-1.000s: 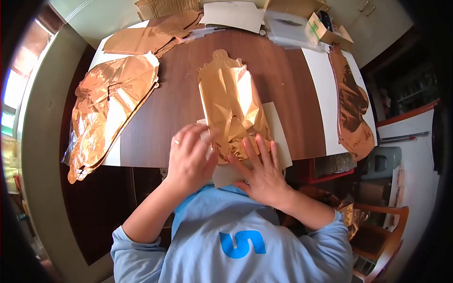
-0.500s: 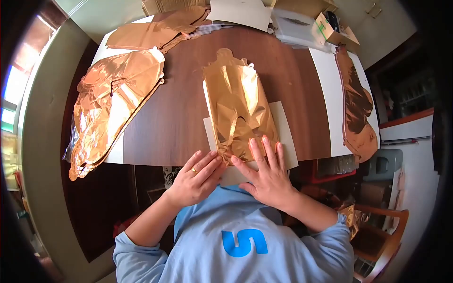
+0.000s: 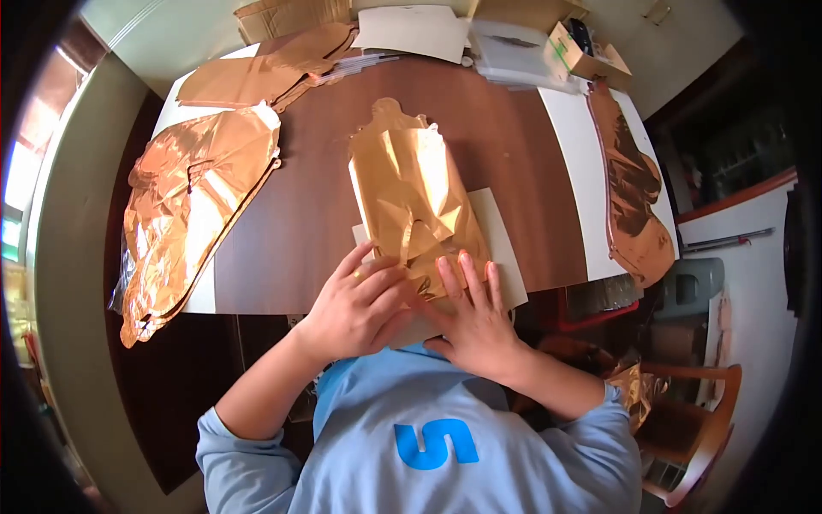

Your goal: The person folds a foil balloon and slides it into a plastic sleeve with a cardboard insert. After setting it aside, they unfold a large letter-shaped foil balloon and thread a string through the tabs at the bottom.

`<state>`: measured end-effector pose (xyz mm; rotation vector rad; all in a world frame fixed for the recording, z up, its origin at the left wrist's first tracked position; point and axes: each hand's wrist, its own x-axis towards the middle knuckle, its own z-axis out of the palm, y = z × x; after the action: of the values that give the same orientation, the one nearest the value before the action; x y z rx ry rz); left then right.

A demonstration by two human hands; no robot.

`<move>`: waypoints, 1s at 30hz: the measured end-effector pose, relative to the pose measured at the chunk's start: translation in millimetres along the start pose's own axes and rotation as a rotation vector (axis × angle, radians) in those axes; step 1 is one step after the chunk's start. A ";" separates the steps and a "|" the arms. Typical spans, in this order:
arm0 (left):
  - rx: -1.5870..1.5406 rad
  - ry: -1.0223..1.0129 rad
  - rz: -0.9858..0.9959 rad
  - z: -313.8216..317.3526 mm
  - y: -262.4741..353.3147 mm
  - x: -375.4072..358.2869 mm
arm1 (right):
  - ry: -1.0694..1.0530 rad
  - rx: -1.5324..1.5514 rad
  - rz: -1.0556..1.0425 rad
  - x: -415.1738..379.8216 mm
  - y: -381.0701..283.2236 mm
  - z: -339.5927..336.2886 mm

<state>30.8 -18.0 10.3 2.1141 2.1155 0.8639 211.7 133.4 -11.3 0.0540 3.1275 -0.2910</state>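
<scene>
Light reaches you from the window (image 3: 22, 176) at far left, blown white; glare streaks the foil (image 3: 418, 176) before you; the right background is dim; fisheye distortion bows your surface (image 3: 514, 163); the corners go black.

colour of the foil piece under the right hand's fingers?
Shiny copper-gold foil piece; shows best in the head view.

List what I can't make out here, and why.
In the head view:
- middle of the white sheet: covered by the golden foil piece
- part of the foil's near edge: hidden by the left hand and right hand
- far cardboard: cut off by the top edge
- dark recess: contents too dim
</scene>
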 end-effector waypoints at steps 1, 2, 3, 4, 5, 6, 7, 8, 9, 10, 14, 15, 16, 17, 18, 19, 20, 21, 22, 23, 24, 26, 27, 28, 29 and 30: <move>-0.030 -0.027 0.054 2.5 -3.5 12.9 | 0.004 -0.022 0.013 -0.5 -0.9 0.9; -0.057 -0.073 0.121 7.3 -5.5 27.8 | -0.014 -0.010 0.030 0.0 -1.8 1.8; -0.083 -0.118 0.188 14.5 -6.9 43.6 | -0.031 0.002 0.046 0.7 -2.0 2.8; -0.109 -0.163 0.256 21.5 -10.6 56.9 | -0.048 0.014 0.062 0.8 -1.0 3.8; -0.057 -0.288 0.283 31.1 -19.4 66.6 | -0.016 0.014 0.018 0.6 1.9 5.2; 0.007 -0.342 0.286 44.5 -31.3 72.2 | 0.008 0.007 0.010 0.5 2.6 5.5; 0.036 -0.340 0.323 47.5 -42.5 78.5 | 0.029 0.002 -0.001 0.2 1.4 6.3; 0.067 -0.338 0.360 47.4 -54.5 84.6 | 0.052 -0.002 -0.013 -0.3 1.0 7.8; 0.120 -0.355 0.363 45.4 -60.6 93.3 | 0.056 -0.029 -0.014 -1.3 0.1 10.6; 0.143 -0.345 0.359 45.0 -66.5 99.8 | 0.046 -0.013 -0.005 -2.2 0.3 11.1; 0.269 -0.301 0.316 42.8 -94.8 121.4 | 0.039 0.026 -0.006 -1.4 0.9 8.0; 0.303 -0.263 0.289 40.8 -98.5 125.1 | 0.036 0.033 -0.006 -1.0 0.9 5.9; 0.304 -0.179 0.238 39.2 -101.7 127.9 | 0.031 0.041 -0.007 -1.0 0.3 3.8; 0.307 -0.097 0.183 37.3 -104.8 129.2 | 0.031 0.050 -0.005 -1.3 0.1 2.1; 0.313 -0.016 0.126 31.5 -103.9 128.9 | 0.031 0.060 -0.005 -1.7 0.0 0.5; 0.239 0.017 0.027 16.0 -88.2 123.0 | 0.034 0.070 -0.004 -0.9 0.1 -0.7; 0.185 0.017 0.010 10.4 -77.9 110.3 | 0.039 0.082 -0.003 -0.2 -0.2 -1.7; 0.128 0.016 -0.006 7.2 -67.3 94.0 | 0.041 0.093 0.001 -0.6 -0.6 -2.6; 0.071 0.017 -0.020 4.6 -56.0 77.2 | 0.044 0.102 0.006 -0.7 -1.0 -3.5; 0.091 -0.065 0.009 1.6 -42.0 58.9 | 0.023 0.097 0.008 -0.1 -1.2 -4.4; 0.111 -0.147 0.040 0.3 -29.8 42.5 | 0.012 0.079 0.005 0.0 -0.8 -3.2; 0.166 -0.258 0.069 8.7 -25.3 19.3 | -0.011 0.042 -0.007 -1.5 1.0 1.6; 0.179 -0.291 0.006 8.0 -27.3 14.5 | 0.045 0.042 -0.029 -1.8 2.1 4.8; 0.191 -0.322 -0.057 6.4 -29.8 10.7 | 0.048 0.041 -0.034 -2.7 2.2 5.2; 0.216 -0.313 -0.068 2.8 -36.2 8.5 | 0.051 0.039 -0.039 -2.0 2.3 3.6; 0.240 -0.304 -0.077 -2.1 -45.8 8.5 | 0.054 0.037 -0.043 -1.6 2.5 2.2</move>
<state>-12.6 -7.4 -3.1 2.0865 2.2076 0.2681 213.4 135.4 -14.0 -0.0055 3.1799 -0.3532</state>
